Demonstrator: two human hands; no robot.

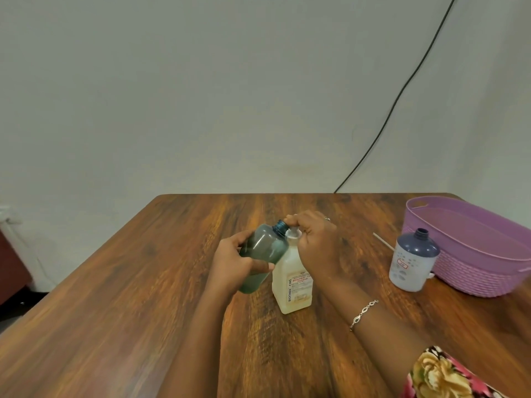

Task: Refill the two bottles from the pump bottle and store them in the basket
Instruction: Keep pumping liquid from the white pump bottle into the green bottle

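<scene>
Gripped round its middle by the left hand (230, 259), fingers and thumb curled about the body, the teal translucent bottle (263, 248) is held off the wooden table (143, 282) at the frame's centre, tilted so that its open threaded neck (280, 226) leans up and to the right. That neck is brought just beside the top of the pale pump bottle (293, 280), which stands upright on the table immediately right of it. The pump head is covered by the right hand (316, 242), whose fingers are curled down over it; the spout itself is hidden, so whether it sits over the neck cannot be told.

For the step to be done well, the neck should be set directly under the spout before any press is made, the tilt held shallow so liquid runs down the inner wall, and the pump pressed in slow full strokes while the pump bottle is steadied against tipping.

Further right, a blue-topped white bottle (413, 259) stands uncapped, well apart from both hands, just beside the purple basket (474, 271) at the right edge of the frame.
</scene>
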